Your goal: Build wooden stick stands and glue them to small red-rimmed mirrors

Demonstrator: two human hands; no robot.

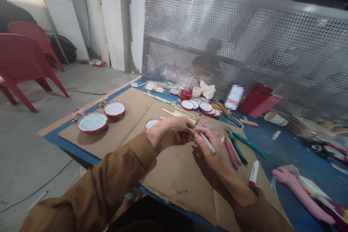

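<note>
Both hands meet over the brown cardboard [176,174]. My right hand [210,145] is closed round a slim grey-white pen-like tool [208,143]. Its tip end reaches the fingertips of my left hand [183,128], which are pinched together; whatever they hold is too small to make out. Behind the hands lie flat wooden sticks [181,112] and a pile of coloured scraps [210,127]. A white disc with a red rim [151,123] is partly hidden by my left forearm. To the right are pliers with green handles [248,145] and pink-handled pliers [231,154].
Two red-rimmed round pieces [92,122] with sticks lie at the left. Red-rimmed discs [187,104], scissors [231,116] and a red cylinder [254,98] stand or lie farther back. A marker [253,173] and a pink glue gun [301,192] are at the right. Behind rises a perforated metal panel [244,36].
</note>
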